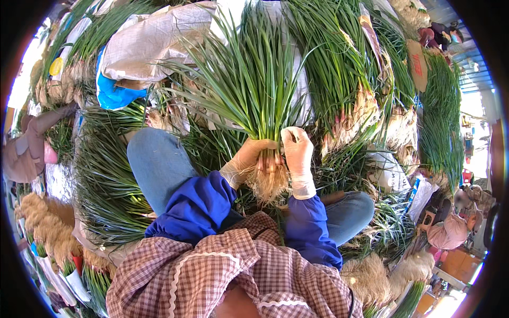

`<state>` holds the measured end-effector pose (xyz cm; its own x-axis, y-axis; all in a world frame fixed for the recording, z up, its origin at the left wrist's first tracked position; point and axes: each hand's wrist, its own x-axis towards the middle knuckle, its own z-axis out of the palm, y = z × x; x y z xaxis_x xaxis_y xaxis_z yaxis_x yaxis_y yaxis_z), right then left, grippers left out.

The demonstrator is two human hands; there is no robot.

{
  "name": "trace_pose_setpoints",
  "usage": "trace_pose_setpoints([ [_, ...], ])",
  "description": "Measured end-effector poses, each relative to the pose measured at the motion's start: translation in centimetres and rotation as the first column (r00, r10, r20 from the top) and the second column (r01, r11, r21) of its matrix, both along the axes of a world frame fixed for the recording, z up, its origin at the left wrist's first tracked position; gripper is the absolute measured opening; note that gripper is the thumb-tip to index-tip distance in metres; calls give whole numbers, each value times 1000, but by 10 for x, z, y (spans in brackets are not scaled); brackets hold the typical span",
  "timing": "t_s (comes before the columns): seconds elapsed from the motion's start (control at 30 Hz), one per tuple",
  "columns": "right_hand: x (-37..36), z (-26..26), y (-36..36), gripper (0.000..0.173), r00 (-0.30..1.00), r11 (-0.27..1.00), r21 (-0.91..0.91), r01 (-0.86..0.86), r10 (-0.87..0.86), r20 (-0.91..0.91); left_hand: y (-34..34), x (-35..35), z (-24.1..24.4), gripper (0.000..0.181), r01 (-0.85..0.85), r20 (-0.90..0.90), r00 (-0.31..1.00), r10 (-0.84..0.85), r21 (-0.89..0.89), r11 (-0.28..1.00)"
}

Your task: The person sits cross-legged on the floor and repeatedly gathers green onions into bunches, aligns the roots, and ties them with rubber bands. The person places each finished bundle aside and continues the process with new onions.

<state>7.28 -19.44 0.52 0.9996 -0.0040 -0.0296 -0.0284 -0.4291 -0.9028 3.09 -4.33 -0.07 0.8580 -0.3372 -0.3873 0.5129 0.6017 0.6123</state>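
A bunch of green garlic [264, 95] stands before me, its leaves fanned away and its pinkish stem bases and pale roots [270, 183] towards me. My left hand [248, 157], in a thin pale glove, wraps around the lower stems, thumb across the front. At the bunch's right side is my right hand [298, 153], also gloved. Its fingers curl in and the tips touch or nearly touch the stems; whether they pinch anything is hidden. Loose green leaves [214, 139] lie under and around the bunch, between my bent knees.
Bundled green garlic [338, 67] lies at the front right, and a heap of leafy plants [115, 179] at my left. A woven sack [155, 43] sits at the front left. A printed white bag [387, 171] is by my right knee. Another person [32, 143] is at the far left.
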Motion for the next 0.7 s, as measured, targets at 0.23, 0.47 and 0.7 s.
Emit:
trace_pose_setpoints([
  [0.23, 10, 30, -18, 11, 956, 691, 705, 159, -286, 65, 13, -6, 1, 28, -49, -44, 998, 43, -140, 989],
  [0.47, 7, 17, -33, 35, 906, 934, 271, -234, 311, -287, 28, -23, 36, 43, -73, 1, 997, 77, -298, 952],
  [0.7, -16, 34, -66, 51, 855, 878, 371, -301, 421, -304, 8, -13, 53, 42, -158, 86, 978, 189, -283, 946],
])
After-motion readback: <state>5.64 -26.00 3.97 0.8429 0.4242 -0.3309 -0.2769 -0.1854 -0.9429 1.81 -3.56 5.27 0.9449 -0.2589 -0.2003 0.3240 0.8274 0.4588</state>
